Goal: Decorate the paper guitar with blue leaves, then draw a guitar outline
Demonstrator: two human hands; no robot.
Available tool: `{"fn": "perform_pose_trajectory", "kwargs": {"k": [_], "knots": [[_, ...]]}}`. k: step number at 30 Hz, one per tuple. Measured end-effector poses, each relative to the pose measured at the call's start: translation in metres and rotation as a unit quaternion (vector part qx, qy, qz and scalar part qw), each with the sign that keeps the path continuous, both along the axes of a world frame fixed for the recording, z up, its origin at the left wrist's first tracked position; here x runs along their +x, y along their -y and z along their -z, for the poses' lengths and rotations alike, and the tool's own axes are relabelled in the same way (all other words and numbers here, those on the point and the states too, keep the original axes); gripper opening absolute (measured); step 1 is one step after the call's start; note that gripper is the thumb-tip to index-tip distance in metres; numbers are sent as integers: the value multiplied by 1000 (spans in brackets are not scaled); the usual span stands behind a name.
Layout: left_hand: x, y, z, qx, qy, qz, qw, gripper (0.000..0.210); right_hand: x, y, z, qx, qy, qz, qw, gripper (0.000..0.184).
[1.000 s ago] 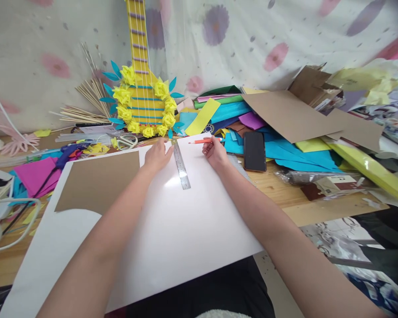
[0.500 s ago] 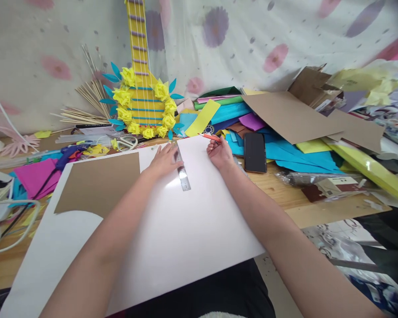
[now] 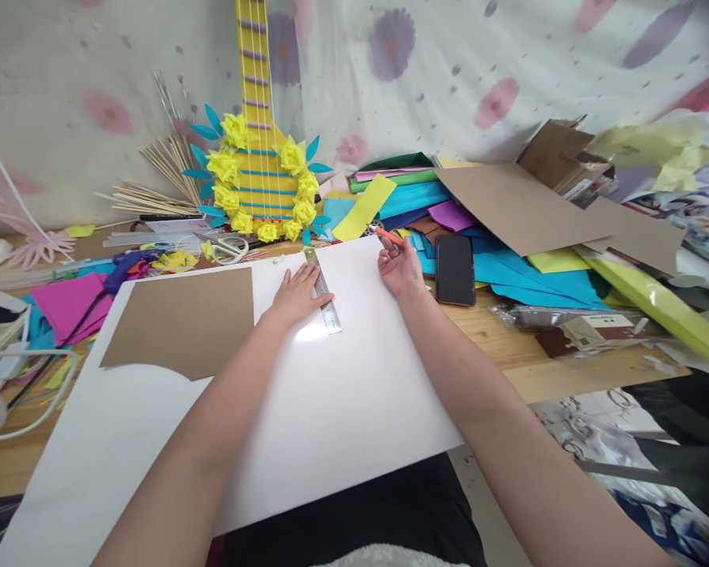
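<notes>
My left hand lies flat with fingers spread, pressing a short metal ruler onto a large white sheet. The ruler slants near the sheet's far edge, partly hidden under my fingers. To its right, my right hand is closed around an orange pencil, its tip pointing up and left by the sheet's far right corner. On the left part of the sheet rests a brown cardboard piece with a curved near edge.
A yellow paper guitar with flowers stands at the back. A black phone lies right of my right hand, before piled coloured paper and cardboard. Scissors and a blue glue gun lie beyond the sheet.
My right hand with the pencil has shifted slightly right, its palm turned more upward. My left hand stays on the ruler, a little nearer to me. The view has shifted slightly.
</notes>
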State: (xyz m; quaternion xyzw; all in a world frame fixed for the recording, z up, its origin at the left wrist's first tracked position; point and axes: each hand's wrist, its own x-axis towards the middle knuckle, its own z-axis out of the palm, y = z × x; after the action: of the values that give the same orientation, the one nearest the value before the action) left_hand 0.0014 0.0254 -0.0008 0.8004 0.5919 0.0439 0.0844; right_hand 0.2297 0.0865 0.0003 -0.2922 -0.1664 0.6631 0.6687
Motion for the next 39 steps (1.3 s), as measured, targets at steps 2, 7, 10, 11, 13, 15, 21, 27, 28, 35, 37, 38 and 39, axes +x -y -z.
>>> {"fn": "perform_pose_trajectory", "kwargs": {"k": [2,7,10,11,13,15,21,27,28,35,37,38,39], "knots": [[0,0,0,-3,-1,0,1000,76,11,-2,1,7,1,18,1000,28],[0,0,-2,-19,-18,0,1000,76,43,-3,6,63,0,29,998,25],[1,1,-3,-22,-26,-2,999,78,50,-2,5,76,-22,23,997,26],[1,1,-3,-22,-27,-3,999,78,49,-1,3,79,-26,17,996,26],[1,1,-4,-23,-26,-5,999,78,45,0,0,85,-24,7,996,26],[1,1,-4,-23,-24,-6,999,77,41,1,-4,88,-7,9,996,24],[1,1,-3,-19,-16,-4,1000,76,17,4,-7,89,154,-16,984,24],[-1,-2,2,-17,-3,-5,1000,80,-27,11,6,138,357,-49,923,30],[-1,-2,2,-15,-2,-5,1000,80,-32,12,8,148,389,-47,908,29],[-1,0,-2,-27,0,2,1000,85,-36,14,19,196,482,1,854,26],[0,1,-6,-40,-8,8,999,89,-35,13,21,191,485,22,853,29],[0,2,-7,-46,-12,10,999,91,-35,13,22,189,487,29,852,30],[0,2,-8,-49,-16,12,999,93,-34,12,23,188,489,33,851,31]]}}
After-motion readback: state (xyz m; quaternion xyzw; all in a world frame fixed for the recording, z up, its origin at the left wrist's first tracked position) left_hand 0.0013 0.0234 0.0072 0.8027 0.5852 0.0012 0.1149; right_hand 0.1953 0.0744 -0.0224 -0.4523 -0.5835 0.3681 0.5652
